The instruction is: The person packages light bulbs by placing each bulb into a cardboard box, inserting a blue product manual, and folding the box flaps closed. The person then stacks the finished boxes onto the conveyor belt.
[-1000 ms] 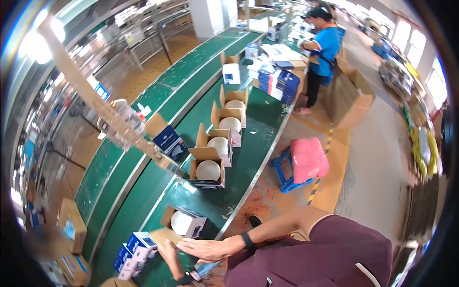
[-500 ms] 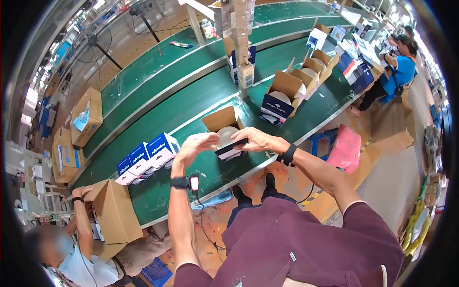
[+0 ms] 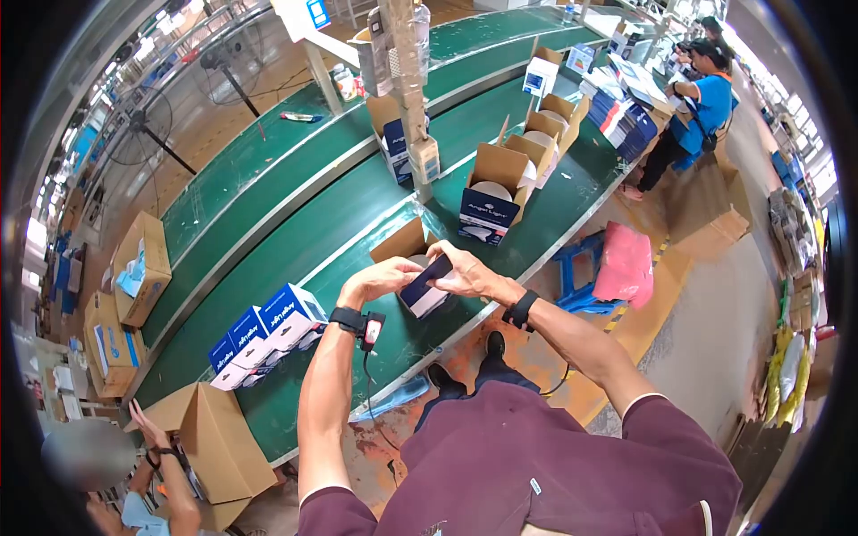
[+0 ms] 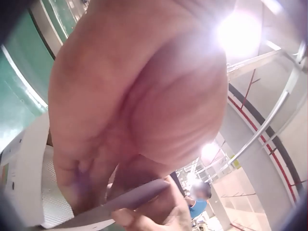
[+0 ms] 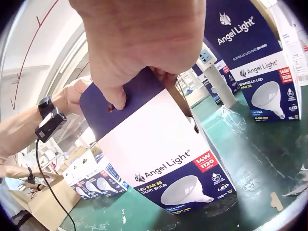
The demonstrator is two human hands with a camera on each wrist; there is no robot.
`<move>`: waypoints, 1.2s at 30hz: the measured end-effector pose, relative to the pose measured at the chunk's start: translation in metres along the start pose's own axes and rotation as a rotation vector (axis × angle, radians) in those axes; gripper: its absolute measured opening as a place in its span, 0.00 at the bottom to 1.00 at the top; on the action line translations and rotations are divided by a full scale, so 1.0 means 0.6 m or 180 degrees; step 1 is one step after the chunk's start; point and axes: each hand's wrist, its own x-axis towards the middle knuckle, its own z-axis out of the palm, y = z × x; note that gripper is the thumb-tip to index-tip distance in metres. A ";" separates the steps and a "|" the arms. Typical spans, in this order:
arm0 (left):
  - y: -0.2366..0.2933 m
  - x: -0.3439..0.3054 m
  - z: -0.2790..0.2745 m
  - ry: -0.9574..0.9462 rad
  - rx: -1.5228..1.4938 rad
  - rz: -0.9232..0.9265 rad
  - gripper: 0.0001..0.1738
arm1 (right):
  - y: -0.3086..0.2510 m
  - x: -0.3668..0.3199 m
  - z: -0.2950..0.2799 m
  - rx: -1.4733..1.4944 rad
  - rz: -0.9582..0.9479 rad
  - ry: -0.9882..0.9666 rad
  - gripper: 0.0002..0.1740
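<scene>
An Angel Light bulb box (image 3: 424,302) stands on the green conveyor belt. Its dark blue top flap (image 5: 129,98) is raised, and my right hand (image 3: 469,271) pinches it, thumb on the printed face and fingers behind. My left hand (image 3: 382,280) is at the opening, fingers bent down beside the flap in the left wrist view; its fingertips are partly hidden and I cannot tell whether they grip. A brown cardboard flap (image 3: 402,239) rises at the far side. Part of a round pale bulb face (image 3: 416,261) shows inside.
Several closed bulb boxes (image 3: 268,330) stand in a row at left. Open boxes holding bulbs (image 3: 490,204) line the belt at right, past a post (image 3: 413,116). A person beside a large carton (image 3: 214,438) is at lower left. Another person (image 3: 704,112) stands at far right.
The view has swung from the right toward the box before me. My hands have come together at the box, the left lowering to its opening, and the front flap now stands raised.
</scene>
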 end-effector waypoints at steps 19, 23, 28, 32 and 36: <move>-0.014 0.042 0.035 0.0500 -0.0298 -0.0187 0.17 | 0.033 -0.041 0.014 -0.1102 -0.0873 0.0750 0.45; 0.035 0.024 0.052 0.0971 0.0620 -0.0077 0.16 | 0.043 -0.042 0.007 -0.0836 -0.0810 0.0528 0.48; 0.080 -0.125 -0.045 0.3512 -0.0075 0.1671 0.23 | 0.023 -0.043 -0.012 -0.0598 -0.0908 0.0665 0.41; 0.041 -0.170 -0.053 0.5715 0.1695 0.1092 0.25 | -0.002 -0.017 -0.007 -0.0913 -0.1354 0.0444 0.39; 0.085 -0.093 0.193 0.3590 0.3047 0.1260 0.40 | 0.016 0.015 0.007 -0.1073 -0.1292 0.0450 0.45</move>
